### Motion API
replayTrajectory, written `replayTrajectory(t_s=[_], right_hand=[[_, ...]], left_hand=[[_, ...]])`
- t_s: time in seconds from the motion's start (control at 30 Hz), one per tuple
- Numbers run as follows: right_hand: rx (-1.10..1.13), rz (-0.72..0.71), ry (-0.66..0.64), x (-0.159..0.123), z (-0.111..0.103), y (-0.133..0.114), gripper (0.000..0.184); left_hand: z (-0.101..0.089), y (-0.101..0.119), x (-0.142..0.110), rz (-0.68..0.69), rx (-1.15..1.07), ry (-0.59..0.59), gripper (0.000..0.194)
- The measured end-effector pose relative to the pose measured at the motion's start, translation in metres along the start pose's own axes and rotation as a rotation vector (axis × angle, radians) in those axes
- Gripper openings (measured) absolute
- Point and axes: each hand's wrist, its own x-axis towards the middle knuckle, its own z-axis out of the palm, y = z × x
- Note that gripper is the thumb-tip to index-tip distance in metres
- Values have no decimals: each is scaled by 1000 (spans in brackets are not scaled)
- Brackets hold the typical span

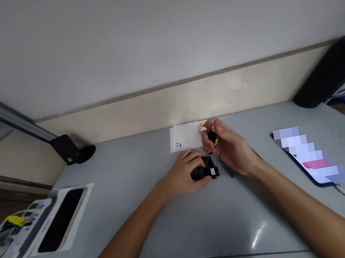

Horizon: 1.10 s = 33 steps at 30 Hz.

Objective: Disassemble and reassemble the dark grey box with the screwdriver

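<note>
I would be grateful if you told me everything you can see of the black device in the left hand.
The black device is small and looks like plastic, with a rounded part bearing faint green marks, a white label near its right end and a dark recess on its far side. The left hand grips it from the left, its fingers hiding part of it. Whether it rests on the desk is unclear. A screwdriver in the right hand points down at it; contact is too small to tell.
</note>
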Motion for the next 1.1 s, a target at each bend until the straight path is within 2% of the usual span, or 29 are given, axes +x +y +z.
replayTrajectory(t_s=[0.13, 0.2, 0.3, 0.43, 0.67, 0.83, 1.1], right_hand=[[-160, -50, 82, 4, -8, -4, 41], [-176, -57, 76, 6, -14, -6, 39], [-68, -26, 39, 8, -17, -3, 37], [111, -75, 84, 8, -12, 6, 38], [65, -51, 97, 8, -12, 3, 34], [0, 3, 44, 11, -19, -2, 28], [103, -56, 81, 9, -13, 6, 40]], left_hand=[[-1, 1, -1, -7, -2, 0, 16], [-1, 1, -1, -3, -2, -1, 16], [-1, 3, 0, 1, 1, -3, 16], [-2, 3, 0, 9, -6, 7, 17], [-2, 3, 1, -4, -1, 3, 17], [-2, 2, 1, 4, 5, -2, 15], [-1, -1, 1, 8, 4, -10, 16]])
